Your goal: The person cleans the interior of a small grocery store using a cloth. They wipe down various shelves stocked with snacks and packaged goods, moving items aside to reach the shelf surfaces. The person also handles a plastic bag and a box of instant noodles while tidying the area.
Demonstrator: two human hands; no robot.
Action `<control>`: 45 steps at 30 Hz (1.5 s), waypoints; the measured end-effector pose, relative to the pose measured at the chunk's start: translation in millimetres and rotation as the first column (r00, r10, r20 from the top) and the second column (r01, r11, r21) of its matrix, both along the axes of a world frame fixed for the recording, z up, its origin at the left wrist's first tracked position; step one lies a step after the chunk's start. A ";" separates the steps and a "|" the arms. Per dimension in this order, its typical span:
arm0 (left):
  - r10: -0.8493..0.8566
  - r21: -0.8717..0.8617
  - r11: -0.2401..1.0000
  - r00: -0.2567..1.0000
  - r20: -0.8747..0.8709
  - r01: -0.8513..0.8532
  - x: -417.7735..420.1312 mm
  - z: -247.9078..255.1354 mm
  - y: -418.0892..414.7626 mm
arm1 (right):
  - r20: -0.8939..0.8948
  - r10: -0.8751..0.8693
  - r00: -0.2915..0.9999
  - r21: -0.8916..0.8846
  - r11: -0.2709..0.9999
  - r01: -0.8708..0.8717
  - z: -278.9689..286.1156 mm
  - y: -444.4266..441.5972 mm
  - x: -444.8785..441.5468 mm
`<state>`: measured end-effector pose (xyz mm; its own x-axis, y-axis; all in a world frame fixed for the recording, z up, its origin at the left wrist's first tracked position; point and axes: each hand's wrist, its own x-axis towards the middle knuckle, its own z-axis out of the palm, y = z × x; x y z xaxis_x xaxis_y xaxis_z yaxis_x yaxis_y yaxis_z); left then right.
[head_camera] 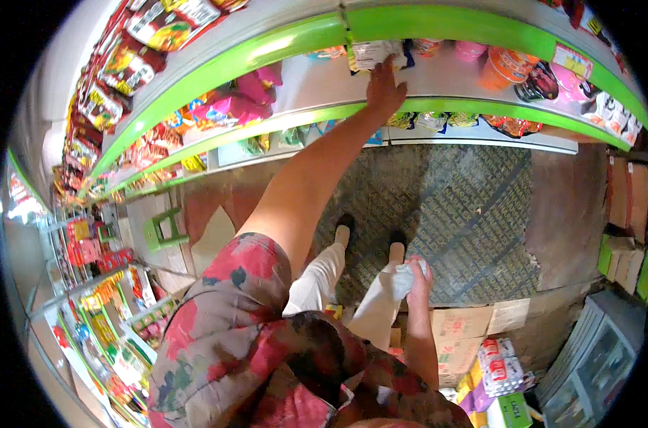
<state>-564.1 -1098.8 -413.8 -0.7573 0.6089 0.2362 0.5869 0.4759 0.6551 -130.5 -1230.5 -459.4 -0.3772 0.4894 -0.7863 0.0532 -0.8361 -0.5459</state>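
Observation:
My left hand (385, 88) reaches onto a green-edged shelf (324, 85). Its fingertips rest against the pale printed face of a snack packet (368, 55), while the thumb stands out to the right, away from it. How the packet's far side is supported is hidden. Down near my right leg, my right hand (421, 281) grips a crumpled white cloth (403, 279). Right of the packet on the same shelf are an orange instant-noodle tub (503, 67) and a pink tub (567, 80). Pink snack bags (238, 104) lie on that shelf to the left.
Noodle packets (134, 64) line the upper shelf at left. A patterned mat (463, 214) lies under my feet, with flattened cardboard (458, 337) behind it. A green plastic stool (166, 230) stands left; wrapped packs (499, 369) and a grey cabinet (591, 353) stand lower right.

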 end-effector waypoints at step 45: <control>0.578 -0.443 0.812 0.420 0.700 -0.380 375.2 -34.0 -513.3 | 0.933 0.322 0.160 0.347 -0.690 -0.635 -11.3 251.0 -488.3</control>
